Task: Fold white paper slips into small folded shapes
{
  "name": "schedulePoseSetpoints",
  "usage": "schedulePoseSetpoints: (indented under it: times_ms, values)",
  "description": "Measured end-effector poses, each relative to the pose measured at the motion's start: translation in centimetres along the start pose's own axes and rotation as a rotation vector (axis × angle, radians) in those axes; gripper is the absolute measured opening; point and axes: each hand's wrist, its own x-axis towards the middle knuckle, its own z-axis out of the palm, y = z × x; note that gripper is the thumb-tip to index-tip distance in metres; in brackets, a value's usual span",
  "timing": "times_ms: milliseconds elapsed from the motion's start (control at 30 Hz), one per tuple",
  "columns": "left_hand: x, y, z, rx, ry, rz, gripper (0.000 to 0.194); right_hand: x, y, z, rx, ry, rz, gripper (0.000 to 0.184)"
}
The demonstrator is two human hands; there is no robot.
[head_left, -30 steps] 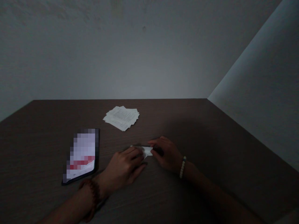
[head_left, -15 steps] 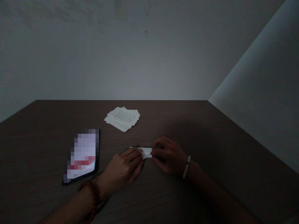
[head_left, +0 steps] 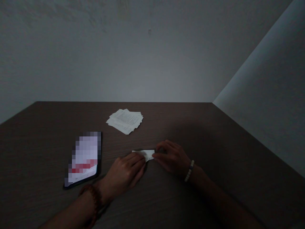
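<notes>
A small folded white paper (head_left: 147, 154) lies on the dark wooden table (head_left: 214, 152) between my two hands. My left hand (head_left: 124, 173), a brown bead bracelet on its wrist, lies flat with its fingers pressing down on the paper's left part. My right hand (head_left: 172, 157), wearing a pale bead bracelet, has its fingers curled and pinches the paper's right end. Most of the paper is hidden under the fingers.
A loose pile of white printed paper slips (head_left: 125, 120) lies farther back on the table. A lit phone (head_left: 84, 159) lies at the left of my left hand. Walls close the table at the back and right.
My right hand drew back to the right a little and curled its fingers at the paper's end. My left hand stayed pressed on the paper.
</notes>
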Motion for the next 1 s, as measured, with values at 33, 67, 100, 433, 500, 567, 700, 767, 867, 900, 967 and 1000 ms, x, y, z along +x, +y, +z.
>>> schedulePoseSetpoints:
  times_ms: [33,67,100,433,500,567,700,767,867,900,967,1000]
  values:
    - [0.0,0.0,0.0,0.002,-0.019,0.004,0.021,0.0,0.0,0.1,-0.001,-0.008,0.000,0.010]
    - [0.0,0.1,-0.1,0.007,-0.042,0.008,0.021,0.0,0.0,0.1,-0.001,-0.017,0.001,0.011]
    - [-0.1,0.1,-0.1,0.012,-0.065,0.012,0.021,0.0,0.0,0.2,0.002,-0.029,0.003,0.011]
    - [-0.1,0.4,-0.6,-0.004,-0.223,0.058,0.023,0.2,-0.7,0.2,0.073,-0.068,0.050,0.004]
    - [0.0,0.4,-0.8,-0.027,-0.244,0.065,0.023,0.3,-0.8,0.3,0.077,-0.069,0.053,0.004]
    - [0.1,0.4,-0.9,-0.035,-0.259,0.073,0.023,0.3,-0.8,0.3,0.075,-0.072,0.056,0.004]
    - [0.2,0.5,-1.1,-0.033,-0.307,0.085,0.023,0.4,-0.8,0.5,0.088,-0.062,0.071,0.004]
    - [0.2,0.6,-1.2,-0.018,-0.326,0.092,0.024,0.4,-0.9,0.7,0.104,-0.045,0.085,0.004]
    - [0.3,0.7,-1.4,-0.005,-0.332,0.102,0.028,0.4,-1.0,0.9,0.127,-0.023,0.116,0.004]
    - [0.2,0.7,-1.4,-0.004,-0.332,0.102,0.028,0.4,-1.1,0.9,0.136,-0.018,0.126,0.004]
    - [0.2,0.8,-1.4,-0.004,-0.331,0.101,0.028,0.4,-1.1,0.8,0.154,-0.012,0.139,0.003]
    - [0.2,0.8,-1.4,-0.003,-0.330,0.100,0.028,0.4,-1.1,0.8,0.159,-0.013,0.145,0.003]
